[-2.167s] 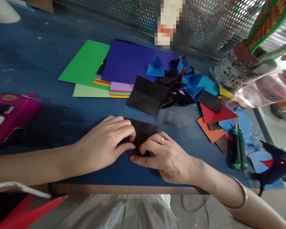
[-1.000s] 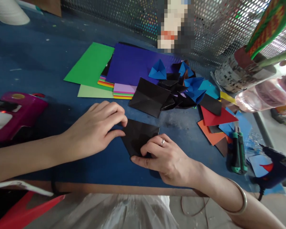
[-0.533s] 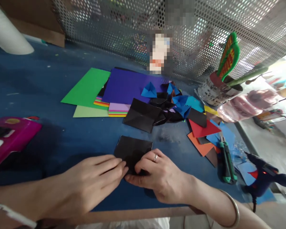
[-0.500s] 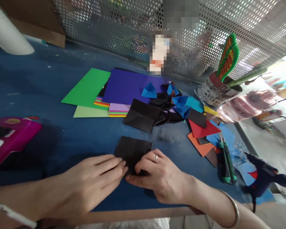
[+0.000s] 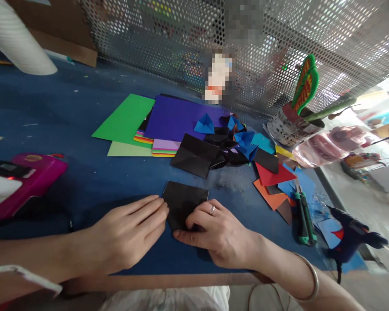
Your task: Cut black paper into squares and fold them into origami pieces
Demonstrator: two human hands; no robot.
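A square of black paper (image 5: 183,203) lies on the blue table top close to its front edge. My left hand (image 5: 129,231) lies flat along the paper's left edge, its fingers straight and together, fingertips touching the edge. Bent fingers of my right hand (image 5: 217,233) press on the paper's lower right part, with the thumb at its near edge. Those fingers hide the near right corner. Just beyond lies another black paper square (image 5: 194,155) with crease lines, beside several folded black and blue paper pieces (image 5: 246,151).
Coloured paper sheets (image 5: 178,119) lie stacked behind. To the right are paper scraps (image 5: 270,196), green-handled pliers (image 5: 304,218), a glue gun (image 5: 350,237), a pink plastic bottle (image 5: 320,149) and a decorated pot (image 5: 291,125). A magenta device (image 5: 42,181) stands left, before a perforated metal screen (image 5: 168,47).
My left fingers have slid back from the top of the black paper to its left edge. The right hand keeps its hold. The whole view has shifted slightly.
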